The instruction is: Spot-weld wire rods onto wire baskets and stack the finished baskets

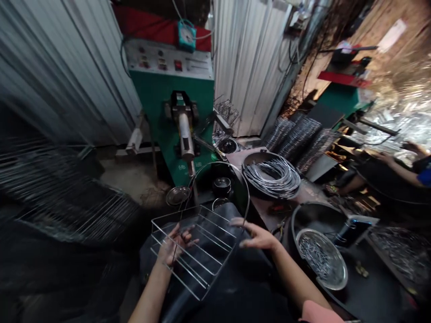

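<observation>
corrugated metal sheet walls [57,67] flank a green workshop machine [151,103].

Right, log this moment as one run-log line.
left hand: behind wire rack | right hand: open, beside rack | nearby: coiled wire in black pan

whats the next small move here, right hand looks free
Probably close the open right hand around the lower end of the curved wire hoop. That end sits just beside the hand, and the left hand appears to be steadying the wire rack, so the right hand seems the one available.
</observation>
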A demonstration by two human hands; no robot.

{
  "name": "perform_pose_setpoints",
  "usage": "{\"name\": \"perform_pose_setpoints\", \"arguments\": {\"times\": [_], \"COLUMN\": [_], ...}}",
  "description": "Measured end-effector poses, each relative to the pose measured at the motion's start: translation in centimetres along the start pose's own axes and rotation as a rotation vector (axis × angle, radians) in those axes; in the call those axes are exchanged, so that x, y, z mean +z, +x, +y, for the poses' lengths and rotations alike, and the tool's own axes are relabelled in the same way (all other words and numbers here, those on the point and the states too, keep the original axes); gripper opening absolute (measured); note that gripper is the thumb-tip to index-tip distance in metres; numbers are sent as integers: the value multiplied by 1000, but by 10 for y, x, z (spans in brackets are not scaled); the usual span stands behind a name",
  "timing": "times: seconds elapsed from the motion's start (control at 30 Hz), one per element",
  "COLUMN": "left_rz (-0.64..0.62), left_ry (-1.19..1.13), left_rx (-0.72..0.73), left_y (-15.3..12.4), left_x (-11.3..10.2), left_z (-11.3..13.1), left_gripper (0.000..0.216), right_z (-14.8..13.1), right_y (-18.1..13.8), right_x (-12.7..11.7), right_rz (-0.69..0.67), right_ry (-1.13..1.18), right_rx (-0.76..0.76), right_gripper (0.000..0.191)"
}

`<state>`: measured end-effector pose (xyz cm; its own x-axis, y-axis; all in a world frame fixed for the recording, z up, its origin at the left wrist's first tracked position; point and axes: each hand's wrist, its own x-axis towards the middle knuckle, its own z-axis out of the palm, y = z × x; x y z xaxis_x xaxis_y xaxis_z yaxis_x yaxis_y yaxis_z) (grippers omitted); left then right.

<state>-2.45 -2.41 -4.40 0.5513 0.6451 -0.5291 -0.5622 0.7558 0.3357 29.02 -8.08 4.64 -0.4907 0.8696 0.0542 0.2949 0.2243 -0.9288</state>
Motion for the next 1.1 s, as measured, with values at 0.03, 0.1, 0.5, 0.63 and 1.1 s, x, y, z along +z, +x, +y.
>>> {"name": "perform_pose_setpoints", "arguments": {"times": [0.03, 0.1, 0.5, 0.63, 1.1], "left_rz": [-1, 4, 399, 420, 476], "left_ry": [2, -8, 465, 798, 739], "left_rx": [-28, -51, 479, 935, 1059], "left_y": [2, 6, -19, -40, 3], "left_x": [-1, -2, 39, 68, 99], "left_z": [-8, -20, -23, -17, 5], "left_gripper": [33, 31, 47, 37, 41], "right_z": [-2, -4, -2, -5, -3], "right_y": [-3, -9, 74, 105, 159], "right_x": [7, 17, 33, 43, 44], "right_rz": [-128, -247, 313, 262, 134], "right_ry": [-18, -38, 325, 346, 554], "right_rx": [-21, -29, 173, 176, 286], "right_gripper": [47, 30, 31, 29, 23]}}
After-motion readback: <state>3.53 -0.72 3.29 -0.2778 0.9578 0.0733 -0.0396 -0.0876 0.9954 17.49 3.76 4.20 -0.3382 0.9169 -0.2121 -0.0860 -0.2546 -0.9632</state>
